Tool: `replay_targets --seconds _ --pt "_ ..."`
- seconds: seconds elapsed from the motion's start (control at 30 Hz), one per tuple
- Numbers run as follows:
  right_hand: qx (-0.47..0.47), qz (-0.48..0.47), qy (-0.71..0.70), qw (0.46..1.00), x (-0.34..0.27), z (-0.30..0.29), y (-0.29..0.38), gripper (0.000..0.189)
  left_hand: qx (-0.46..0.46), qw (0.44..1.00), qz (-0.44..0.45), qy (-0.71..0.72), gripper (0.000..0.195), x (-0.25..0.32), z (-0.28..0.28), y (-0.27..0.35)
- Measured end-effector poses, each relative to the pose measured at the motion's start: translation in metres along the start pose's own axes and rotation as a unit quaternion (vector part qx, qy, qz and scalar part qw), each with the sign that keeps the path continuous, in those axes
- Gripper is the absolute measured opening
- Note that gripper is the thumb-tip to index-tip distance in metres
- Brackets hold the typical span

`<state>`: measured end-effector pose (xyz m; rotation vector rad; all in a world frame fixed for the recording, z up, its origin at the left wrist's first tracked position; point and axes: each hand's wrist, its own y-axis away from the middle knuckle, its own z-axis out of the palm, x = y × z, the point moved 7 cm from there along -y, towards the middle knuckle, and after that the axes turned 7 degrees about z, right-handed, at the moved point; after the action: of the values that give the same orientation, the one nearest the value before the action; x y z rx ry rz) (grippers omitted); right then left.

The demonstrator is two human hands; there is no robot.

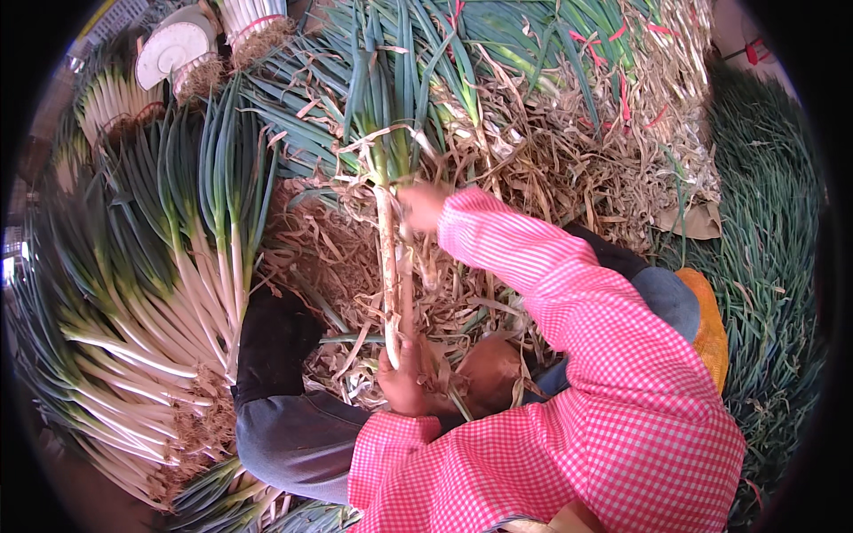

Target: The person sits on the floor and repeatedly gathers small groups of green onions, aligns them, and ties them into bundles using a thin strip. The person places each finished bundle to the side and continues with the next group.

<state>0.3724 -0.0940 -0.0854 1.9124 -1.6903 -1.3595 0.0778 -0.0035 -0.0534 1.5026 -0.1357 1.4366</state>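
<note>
My left hand [402, 381] grips the lower end of long green onions, held upright between my legs. Their pale stalk [388, 266] still wears brown, papery outer skin in places, and a second stalk stands close behind it. Green leaves [383, 100] fan out at the far end. Beside the point where white turns to green, my right hand [423, 206] is blurred by motion. Its fingers are too smeared to tell whether they hold the stalk or a strip of skin. Dry peeled skins [320, 246] lie on the ground around the stalks.
To my left lies a large heap of clean white-stemmed green onions [146, 373], roots towards me. Tied bundles [256, 30] and a round white-faced scale [174, 50] stand beyond. Unpeeled onions with red ties [620, 100] are piled ahead. Green leaves [760, 266] cover the right side.
</note>
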Motion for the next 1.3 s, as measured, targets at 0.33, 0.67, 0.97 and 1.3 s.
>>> replay_targets --seconds 0.33,0.67,0.97,1.3 --pt "-0.218 -0.222 0.254 0.916 0.004 0.071 0.163 0.027 -0.046 0.994 0.087 -0.041 0.042 -0.002 0.005 -0.003" --pt "0.19 0.003 0.048 0.981 -0.024 -0.056 -0.019 0.034 -0.036 0.891 0.253 -0.376 0.046 0.023 0.015 0.007" --pt "-0.444 -0.353 0.073 0.821 -0.025 0.147 0.253 0.026 -0.11 0.985 0.022 0.133 0.047 -0.02 0.008 -0.006" --pt "0.021 0.007 -0.605 0.796 0.044 -0.035 0.052 0.045 -0.124 0.961 -0.13 0.212 0.034 -0.003 0.002 0.004"
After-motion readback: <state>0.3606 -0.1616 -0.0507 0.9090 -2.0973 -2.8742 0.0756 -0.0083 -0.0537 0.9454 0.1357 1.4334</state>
